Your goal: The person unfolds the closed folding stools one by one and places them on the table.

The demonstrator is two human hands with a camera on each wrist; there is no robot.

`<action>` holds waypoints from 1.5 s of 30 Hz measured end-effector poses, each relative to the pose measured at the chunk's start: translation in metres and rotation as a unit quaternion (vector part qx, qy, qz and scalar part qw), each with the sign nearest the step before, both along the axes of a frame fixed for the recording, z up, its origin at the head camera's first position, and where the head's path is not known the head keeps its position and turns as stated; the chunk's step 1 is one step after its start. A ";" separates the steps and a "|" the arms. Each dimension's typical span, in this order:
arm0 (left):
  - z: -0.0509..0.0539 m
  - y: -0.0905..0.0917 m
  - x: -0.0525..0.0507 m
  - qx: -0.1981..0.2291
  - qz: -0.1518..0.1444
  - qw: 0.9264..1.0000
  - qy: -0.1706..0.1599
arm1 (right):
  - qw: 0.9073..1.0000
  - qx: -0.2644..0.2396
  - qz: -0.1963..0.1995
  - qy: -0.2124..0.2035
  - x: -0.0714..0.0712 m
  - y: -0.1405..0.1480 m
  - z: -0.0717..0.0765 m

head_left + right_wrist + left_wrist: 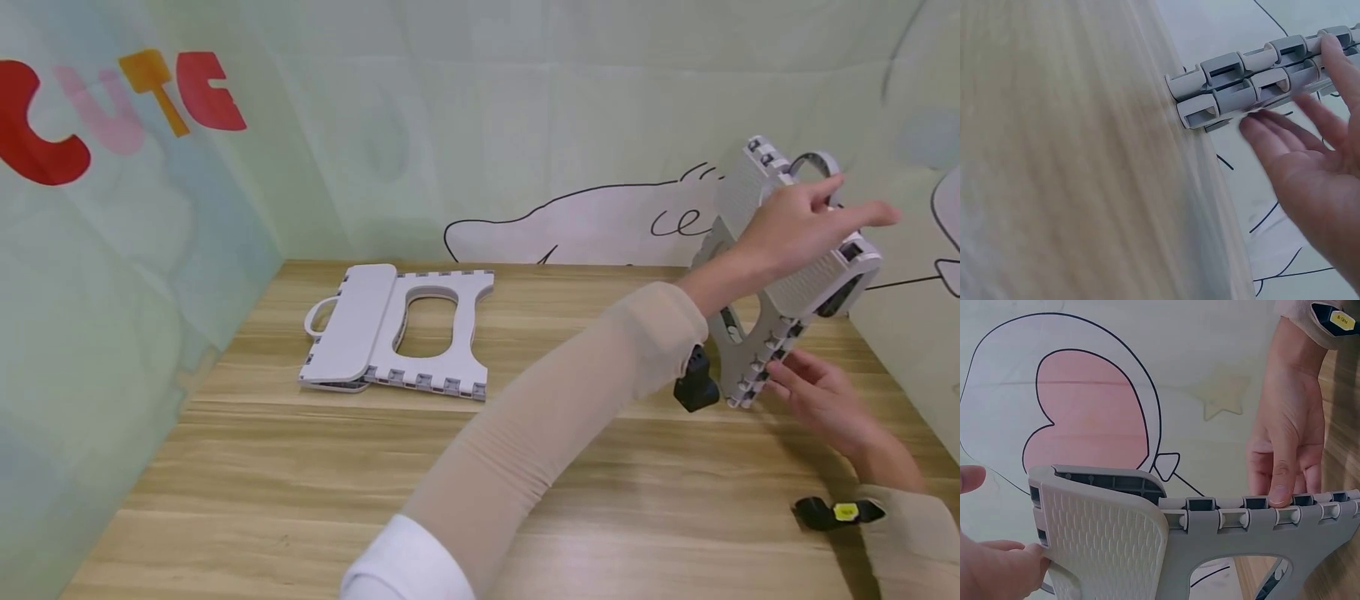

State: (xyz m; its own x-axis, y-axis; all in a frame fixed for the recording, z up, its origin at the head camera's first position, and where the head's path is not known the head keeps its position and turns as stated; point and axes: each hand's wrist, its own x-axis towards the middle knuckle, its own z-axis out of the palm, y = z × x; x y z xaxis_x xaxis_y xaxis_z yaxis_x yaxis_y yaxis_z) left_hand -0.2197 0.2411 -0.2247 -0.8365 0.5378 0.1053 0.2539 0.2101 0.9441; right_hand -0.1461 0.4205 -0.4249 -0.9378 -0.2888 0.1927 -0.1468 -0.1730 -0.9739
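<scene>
A grey-white folding step stool (738, 333) is held up tilted at the right, its textured top folded close to the legs. My left hand (795, 229) grips its top end by the looped handle (817, 162); part of the grip is hidden behind the stool. In the left wrist view, the left fingers (1007, 562) touch the end of the top panel. My right hand (832, 408) is at the hinged leg edge, one digit touching the hinges (1272, 69) while the other fingers are spread and loose below. Whether the stool's lower end touches the table cannot be told.
A second folding stool (431, 362) lies folded flat on the wooden table (300, 483), left of centre, its handle pointing left. Printed cloth walls (480, 125) stand close behind the table and along its left and right sides.
</scene>
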 end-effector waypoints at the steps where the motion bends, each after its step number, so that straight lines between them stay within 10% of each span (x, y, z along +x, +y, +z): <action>1: 0.000 0.000 0.000 0.000 0.003 1.000 0.002 | 1.000 0.002 -0.019 0.000 0.000 0.000 0.001; 8: 0.001 -0.001 -0.001 -0.006 0.014 1.000 0.006 | 0.987 0.110 -0.117 0.008 0.001 -0.001 0.010; 29: -0.001 -0.015 0.003 0.030 -0.028 0.999 0.000 | 0.999 0.042 -0.004 0.030 -0.002 0.007 0.013; 45: -0.018 -0.033 0.004 0.158 0.030 0.987 0.024 | 0.997 0.075 -0.004 0.031 -0.003 0.008 0.013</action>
